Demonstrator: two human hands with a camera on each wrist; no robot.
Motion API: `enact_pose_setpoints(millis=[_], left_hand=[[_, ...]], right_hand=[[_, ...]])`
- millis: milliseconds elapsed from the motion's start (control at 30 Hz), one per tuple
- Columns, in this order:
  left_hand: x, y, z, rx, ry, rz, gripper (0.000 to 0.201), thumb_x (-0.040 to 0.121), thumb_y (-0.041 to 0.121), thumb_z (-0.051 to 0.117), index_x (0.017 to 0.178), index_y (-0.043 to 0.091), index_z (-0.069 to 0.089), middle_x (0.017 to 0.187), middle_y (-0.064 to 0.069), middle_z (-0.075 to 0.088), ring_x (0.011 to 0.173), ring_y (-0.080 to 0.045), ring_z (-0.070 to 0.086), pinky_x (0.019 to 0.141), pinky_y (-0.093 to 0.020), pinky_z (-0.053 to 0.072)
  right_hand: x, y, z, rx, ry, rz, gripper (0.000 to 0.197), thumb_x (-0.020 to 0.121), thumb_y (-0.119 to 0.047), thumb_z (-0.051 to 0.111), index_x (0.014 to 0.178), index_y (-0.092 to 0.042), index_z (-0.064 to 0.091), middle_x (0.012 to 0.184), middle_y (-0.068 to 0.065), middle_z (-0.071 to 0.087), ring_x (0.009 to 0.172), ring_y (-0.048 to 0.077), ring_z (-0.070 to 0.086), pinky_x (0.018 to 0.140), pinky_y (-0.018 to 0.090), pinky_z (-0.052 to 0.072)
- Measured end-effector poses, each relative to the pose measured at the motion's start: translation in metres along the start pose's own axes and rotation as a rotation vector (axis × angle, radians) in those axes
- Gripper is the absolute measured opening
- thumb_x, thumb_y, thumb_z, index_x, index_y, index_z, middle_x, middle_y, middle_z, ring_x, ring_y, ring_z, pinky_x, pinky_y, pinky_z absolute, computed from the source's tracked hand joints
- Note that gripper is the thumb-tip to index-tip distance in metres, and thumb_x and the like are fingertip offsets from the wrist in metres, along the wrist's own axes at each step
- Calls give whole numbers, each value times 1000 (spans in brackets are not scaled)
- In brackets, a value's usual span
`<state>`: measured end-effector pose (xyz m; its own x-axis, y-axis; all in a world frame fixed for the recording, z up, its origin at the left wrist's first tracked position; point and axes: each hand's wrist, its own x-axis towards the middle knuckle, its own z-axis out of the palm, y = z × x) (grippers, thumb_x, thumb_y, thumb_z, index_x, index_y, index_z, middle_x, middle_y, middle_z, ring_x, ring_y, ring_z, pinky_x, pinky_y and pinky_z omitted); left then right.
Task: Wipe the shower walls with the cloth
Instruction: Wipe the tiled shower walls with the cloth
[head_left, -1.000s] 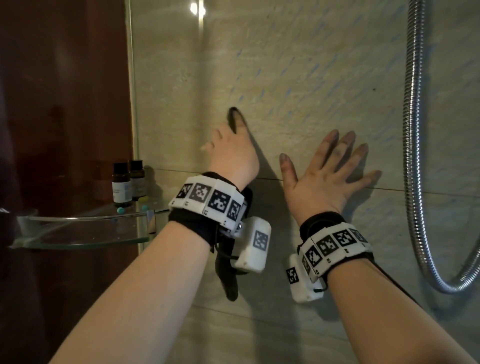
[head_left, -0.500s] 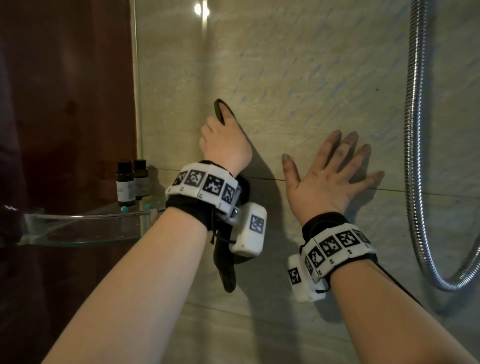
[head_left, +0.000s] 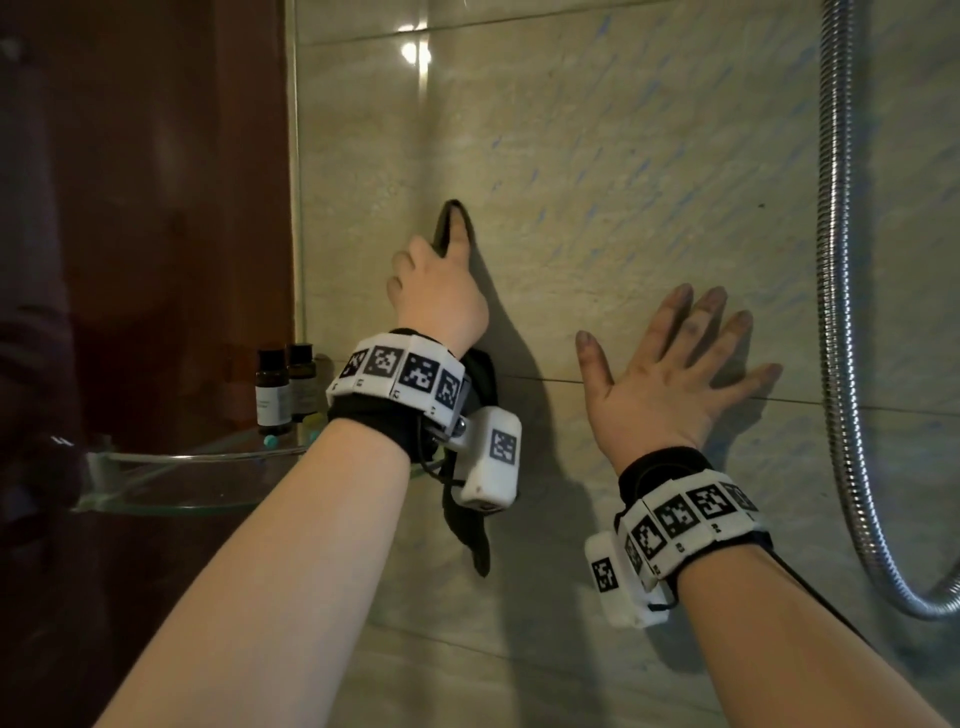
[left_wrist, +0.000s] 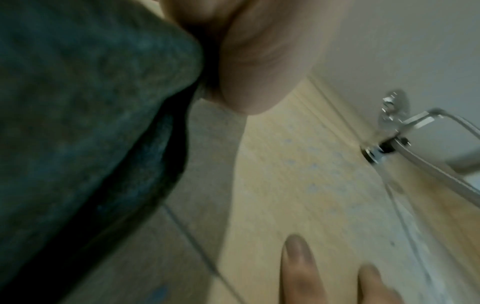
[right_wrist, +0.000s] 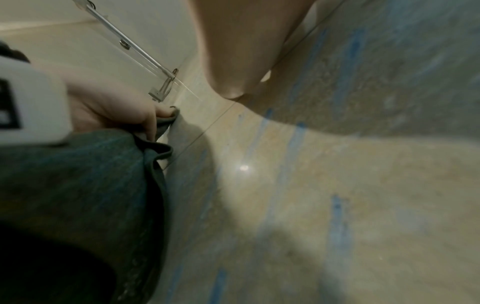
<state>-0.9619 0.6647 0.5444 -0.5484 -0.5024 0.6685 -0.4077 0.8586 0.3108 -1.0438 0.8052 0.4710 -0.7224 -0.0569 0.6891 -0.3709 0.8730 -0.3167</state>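
Observation:
A dark grey cloth (head_left: 470, 525) lies against the beige tiled shower wall (head_left: 623, 182) under my left hand (head_left: 441, 296). That hand grips the cloth, with its top edge showing above one raised finger and a tail hanging below the wrist. The cloth (left_wrist: 78, 123) fills the left of the left wrist view, and the cloth (right_wrist: 85, 195) shows again at lower left in the right wrist view. My right hand (head_left: 670, 374) lies flat on the wall to the right, fingers spread, holding nothing. Faint blue streaks mark the tiles.
A glass corner shelf (head_left: 182, 478) on the left carries two small dark bottles (head_left: 284, 389). A dark brown wall (head_left: 145, 208) stands behind it. A metal shower hose (head_left: 839, 312) hangs down at the right and loops near the lower right corner.
My left hand has slid the cloth up and to the left along the wall. The right hand has stayed flat in the same place.

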Motion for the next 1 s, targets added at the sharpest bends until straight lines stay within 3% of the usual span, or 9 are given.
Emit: enact_pose_setpoints(millis=[67, 267, 433, 567, 633, 767, 867, 1000], left_hand=[[0, 4, -2, -40, -13, -13, 76, 93, 9, 39, 152, 23, -6, 141, -21, 23, 126, -41, 25, 105, -47, 26], [-14, 10, 9, 47, -1, 183, 76, 90, 5, 40, 152, 32, 5, 132, -15, 27, 116, -35, 30, 96, -40, 28], [0, 3, -3, -39, -15, 57, 76, 91, 5, 39, 152, 28, -1, 137, -18, 23, 123, -40, 26, 103, -45, 27], [-14, 13, 10, 86, 24, 225, 78, 89, 6, 40, 152, 32, 3, 131, -15, 29, 115, -36, 32, 95, -40, 30], [-10, 6, 10, 81, 22, 183, 78, 89, 6, 40, 152, 30, 2, 133, -17, 28, 118, -37, 31, 98, -42, 30], [0, -5, 2, -23, -23, -50, 76, 95, 12, 40, 152, 13, -10, 146, -24, 17, 131, -42, 22, 106, -47, 25], [-14, 10, 13, 30, -41, 53, 78, 94, 12, 41, 150, 7, -12, 145, -23, 19, 130, -40, 24, 106, -43, 25], [-10, 17, 12, 100, -5, 194, 76, 91, 8, 39, 152, 22, -4, 137, -19, 24, 122, -38, 29, 101, -42, 27]], right_hand=[[0, 0, 0, -1, 3, -1, 91, 86, -72, -3, 145, -6, -25, 157, 18, -17, 142, 42, -15, 105, 71, -4], [1, -1, 1, -6, 10, 7, 91, 86, -72, -4, 145, -6, -26, 157, 18, -17, 142, 42, -15, 105, 71, -3], [0, -1, 2, -8, 25, -4, 91, 87, -71, -2, 146, -6, -24, 157, 18, -15, 142, 42, -13, 105, 71, -3], [1, 0, 3, -9, 33, 2, 91, 87, -71, -3, 145, -6, -25, 157, 18, -15, 142, 42, -13, 105, 71, -2], [1, 0, 3, -6, 28, 1, 91, 86, -71, -3, 145, -6, -26, 157, 18, -15, 142, 43, -13, 105, 71, -3], [1, 0, 3, 0, 17, 2, 91, 86, -72, -4, 144, -6, -27, 157, 18, -15, 142, 42, -14, 105, 71, -4], [2, -1, 3, -7, 19, 2, 91, 86, -72, -3, 145, -6, -26, 157, 18, -14, 142, 42, -14, 105, 71, -4], [1, -1, 4, -6, 18, 4, 91, 87, -71, -3, 145, -6, -25, 157, 18, -15, 142, 42, -14, 104, 71, -4]])
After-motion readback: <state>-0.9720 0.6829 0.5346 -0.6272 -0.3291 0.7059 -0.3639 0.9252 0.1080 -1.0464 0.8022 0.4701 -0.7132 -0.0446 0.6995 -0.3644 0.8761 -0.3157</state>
